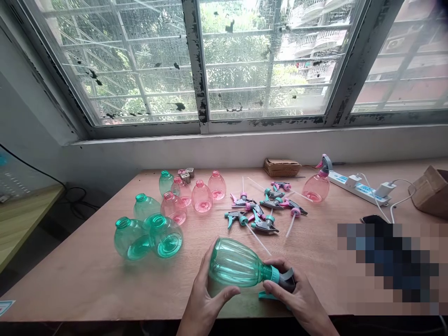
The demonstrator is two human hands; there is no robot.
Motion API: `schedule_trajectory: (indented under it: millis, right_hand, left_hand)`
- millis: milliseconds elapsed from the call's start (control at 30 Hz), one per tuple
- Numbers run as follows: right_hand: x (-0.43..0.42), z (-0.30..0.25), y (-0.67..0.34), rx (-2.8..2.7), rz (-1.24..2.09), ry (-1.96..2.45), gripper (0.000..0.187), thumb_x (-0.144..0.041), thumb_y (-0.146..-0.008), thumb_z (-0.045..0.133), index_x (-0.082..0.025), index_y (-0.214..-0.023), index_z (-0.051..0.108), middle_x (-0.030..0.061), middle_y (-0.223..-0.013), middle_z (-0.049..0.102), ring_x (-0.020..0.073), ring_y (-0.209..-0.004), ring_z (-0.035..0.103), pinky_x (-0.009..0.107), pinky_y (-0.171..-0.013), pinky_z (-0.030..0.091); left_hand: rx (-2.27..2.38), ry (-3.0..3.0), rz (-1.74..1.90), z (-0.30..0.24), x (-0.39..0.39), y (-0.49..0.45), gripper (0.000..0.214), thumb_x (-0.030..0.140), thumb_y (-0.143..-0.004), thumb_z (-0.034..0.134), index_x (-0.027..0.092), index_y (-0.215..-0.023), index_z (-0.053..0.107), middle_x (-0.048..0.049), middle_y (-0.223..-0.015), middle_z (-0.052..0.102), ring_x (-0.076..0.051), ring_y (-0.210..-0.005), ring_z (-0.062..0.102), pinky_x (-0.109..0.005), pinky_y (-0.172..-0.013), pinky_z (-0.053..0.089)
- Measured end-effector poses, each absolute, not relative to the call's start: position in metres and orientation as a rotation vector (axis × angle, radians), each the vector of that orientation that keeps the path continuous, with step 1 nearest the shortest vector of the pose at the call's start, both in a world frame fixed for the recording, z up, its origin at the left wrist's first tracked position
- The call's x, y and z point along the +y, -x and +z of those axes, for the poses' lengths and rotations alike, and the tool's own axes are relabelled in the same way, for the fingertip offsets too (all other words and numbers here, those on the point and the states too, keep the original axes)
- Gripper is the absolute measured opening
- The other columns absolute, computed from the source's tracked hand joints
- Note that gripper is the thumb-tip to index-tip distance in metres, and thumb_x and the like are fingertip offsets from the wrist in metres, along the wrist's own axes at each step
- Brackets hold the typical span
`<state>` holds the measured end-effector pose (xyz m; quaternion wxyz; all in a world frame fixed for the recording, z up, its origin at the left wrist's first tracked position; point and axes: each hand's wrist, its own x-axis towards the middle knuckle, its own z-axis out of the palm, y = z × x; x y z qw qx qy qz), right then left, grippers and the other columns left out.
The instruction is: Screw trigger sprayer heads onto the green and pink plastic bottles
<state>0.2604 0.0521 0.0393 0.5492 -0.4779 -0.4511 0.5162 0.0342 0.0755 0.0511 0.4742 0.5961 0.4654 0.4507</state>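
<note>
At six o'clock, nearest the camera, both hands hold a green bottle (236,262) lying on its side just above the tabletop (87,280), base toward ten o'clock and neck toward three. The left hand (205,291) has its fingers curled round the bottle's belly with the thumb across the front. The right hand (303,298) is closed on the spray head (284,276) at the neck, fingers round the teal collar and grey trigger. The head seems seated, but whether it is screwed fully tight cannot be told.

Farther out, at ten o'clock, the open green bottles (147,235) stand or lie with bare necks. Beyond them, toward eleven, are the open pink bottles (196,196), also uncapped. At twelve o'clock the loose spray heads (261,210) lie scattered with their dip tubes pointing different ways. At one o'clock a pink capped bottle (317,185) stands upright with its head on, just beside a power strip (357,186).

By this showing the work is early. One bottle is done, a second is in hand, and about eight bottles and a pile of heads are left.

Beyond the tabletop's far edge is the window (266,60).
</note>
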Motion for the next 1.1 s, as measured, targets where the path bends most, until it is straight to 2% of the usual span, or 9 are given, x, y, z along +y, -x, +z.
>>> schedule_trajectory:
  millis: [233, 367, 500, 633, 767, 933, 1100]
  right_hand:
    - [0.052, 0.039, -0.265, -1.065, 1.286, 1.134, 0.041, -0.048, -0.074, 0.084, -0.019, -0.1, 0.073, -0.002, -0.069, 0.064, 0.0187, -0.066, 0.064, 0.03, -0.063, 0.055]
    - [0.052, 0.039, -0.263, -1.022, 1.306, 1.103, 0.041, -0.047, -0.071, 0.086, -0.02, -0.099, 0.074, 0.0001, -0.076, 0.066, 0.0196, -0.07, 0.064, 0.031, -0.064, 0.058]
    - [0.052, 0.038, -0.26, -0.989, 1.304, 1.087, 0.042, -0.048, -0.068, 0.088, -0.022, -0.097, 0.074, 0.0015, -0.08, 0.069, 0.0205, -0.07, 0.065, 0.033, -0.062, 0.06]
    - [0.052, 0.04, -0.263, -1.018, 1.298, 1.09, 0.041, -0.048, -0.07, 0.087, -0.021, -0.097, 0.074, 0.0004, -0.076, 0.068, 0.0196, -0.068, 0.065, 0.031, -0.062, 0.059]
    - [0.051, 0.042, -0.264, -1.03, 1.333, 1.092, 0.039, -0.046, -0.073, 0.085, -0.02, -0.098, 0.073, -0.0016, -0.07, 0.065, 0.0187, -0.066, 0.065, 0.03, -0.063, 0.058]
    - [0.051, 0.041, -0.26, -0.982, 1.297, 1.09, 0.042, -0.048, -0.067, 0.088, -0.021, -0.096, 0.073, 0.0017, -0.08, 0.07, 0.0206, -0.07, 0.067, 0.032, -0.062, 0.06]
    - [0.05, 0.042, -0.262, -0.97, 1.297, 1.147, 0.046, -0.053, -0.069, 0.085, -0.02, -0.099, 0.072, -0.0015, -0.066, 0.065, 0.021, -0.063, 0.068, 0.032, -0.059, 0.06]
  left_hand:
    - [1.146, -1.48, 1.096, 0.051, 0.076, -0.036, 0.086, 0.038, -0.081, 0.08, 0.04, -0.153, 0.033, -0.0015, -0.165, 0.035, -0.033, -0.152, 0.029, -0.052, -0.126, 0.022]
    - [1.158, -1.415, 1.12, 0.053, 0.073, -0.037, 0.096, 0.043, -0.076, 0.083, 0.034, -0.156, 0.03, -0.0066, -0.166, 0.032, -0.036, -0.153, 0.026, -0.053, -0.126, 0.021]
    - [1.148, -1.433, 1.099, 0.057, 0.074, -0.036, 0.093, 0.046, -0.077, 0.081, 0.031, -0.155, 0.033, -0.0073, -0.166, 0.032, -0.036, -0.153, 0.024, -0.051, -0.126, 0.022]
    - [1.149, -1.47, 1.08, 0.055, 0.075, -0.035, 0.089, 0.042, -0.079, 0.081, 0.035, -0.155, 0.033, -0.0035, -0.166, 0.031, -0.033, -0.153, 0.026, -0.049, -0.126, 0.023]
    - [1.157, -1.421, 1.103, 0.051, 0.074, -0.036, 0.091, 0.043, -0.076, 0.084, 0.038, -0.153, 0.035, -0.0026, -0.165, 0.035, -0.035, -0.151, 0.031, -0.051, -0.125, 0.023]
    - [1.085, -1.404, 1.104, 0.048, 0.075, -0.032, 0.097, 0.05, -0.076, 0.081, 0.034, -0.157, 0.03, -0.0053, -0.167, 0.03, -0.037, -0.154, 0.019, -0.052, -0.125, 0.021]
    - [1.102, -1.466, 1.045, 0.046, 0.074, -0.03, 0.089, 0.038, -0.081, 0.08, 0.04, -0.155, 0.03, -0.0014, -0.167, 0.029, -0.033, -0.154, 0.024, -0.05, -0.126, 0.022]
